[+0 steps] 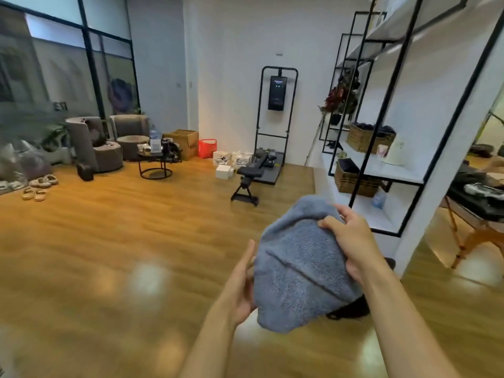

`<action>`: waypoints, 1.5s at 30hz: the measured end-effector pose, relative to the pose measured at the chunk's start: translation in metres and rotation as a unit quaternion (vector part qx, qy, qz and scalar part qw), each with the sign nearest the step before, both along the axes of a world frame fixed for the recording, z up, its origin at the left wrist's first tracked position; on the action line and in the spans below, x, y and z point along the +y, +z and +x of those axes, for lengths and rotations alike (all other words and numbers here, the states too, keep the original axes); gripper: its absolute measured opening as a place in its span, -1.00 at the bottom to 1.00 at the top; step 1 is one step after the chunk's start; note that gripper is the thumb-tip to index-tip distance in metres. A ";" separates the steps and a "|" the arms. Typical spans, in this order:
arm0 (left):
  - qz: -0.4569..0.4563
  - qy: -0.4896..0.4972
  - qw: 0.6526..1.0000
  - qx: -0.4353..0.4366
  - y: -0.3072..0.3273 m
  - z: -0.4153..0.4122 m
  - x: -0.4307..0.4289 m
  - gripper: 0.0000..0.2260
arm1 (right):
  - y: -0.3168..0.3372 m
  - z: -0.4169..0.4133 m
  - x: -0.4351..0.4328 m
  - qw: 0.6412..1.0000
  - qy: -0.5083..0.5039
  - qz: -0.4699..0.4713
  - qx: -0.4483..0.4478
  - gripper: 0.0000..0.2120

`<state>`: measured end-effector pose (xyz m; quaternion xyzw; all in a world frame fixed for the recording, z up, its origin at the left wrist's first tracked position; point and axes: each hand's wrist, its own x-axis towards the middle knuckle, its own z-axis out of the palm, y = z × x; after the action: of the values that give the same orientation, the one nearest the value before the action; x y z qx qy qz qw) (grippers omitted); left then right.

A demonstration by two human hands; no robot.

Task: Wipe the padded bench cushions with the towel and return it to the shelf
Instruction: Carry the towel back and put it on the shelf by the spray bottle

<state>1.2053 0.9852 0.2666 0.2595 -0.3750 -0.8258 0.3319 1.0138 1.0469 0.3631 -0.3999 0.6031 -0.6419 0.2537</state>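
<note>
A folded grey-blue towel (300, 268) hangs in front of me over the wooden floor. My right hand (351, 241) grips its upper right edge, fingers closed around the cloth. My left hand (242, 282) is at the towel's left side with its fingers under the cloth; how firmly it holds is partly hidden. The black padded bench (255, 170) lies low on the floor ahead, in front of a black exercise frame (275, 113). The white shelf unit with black bars (381, 170) stands to the right, holding wicker baskets (354, 181).
Two grey armchairs (109, 143) and a small round table (155, 162) stand at the far left, with boxes and a red bag (207, 148) along the wall. Slippers (38, 186) lie at left. A wooden table (477, 214) is at far right.
</note>
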 end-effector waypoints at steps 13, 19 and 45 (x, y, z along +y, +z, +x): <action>-0.259 0.323 0.899 -0.141 0.035 -0.136 -0.447 -0.78 | -0.043 -0.113 -0.428 0.999 -0.050 -0.019 0.006 -0.77; -0.286 0.292 0.903 -0.135 0.045 -0.218 -0.638 -0.77 | -0.043 -0.182 -0.601 0.992 -0.119 -0.043 -0.009 -0.78; -0.405 -0.165 0.893 -0.109 -0.076 -0.853 -1.143 -0.68 | -0.178 -0.678 -1.015 0.799 -0.591 -0.008 -0.114 -0.87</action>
<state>0.3524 -0.1577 0.1903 0.1254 -0.7481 -0.6118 0.2245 0.3354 0.0318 0.1855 0.1081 0.6839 -0.7129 -0.1113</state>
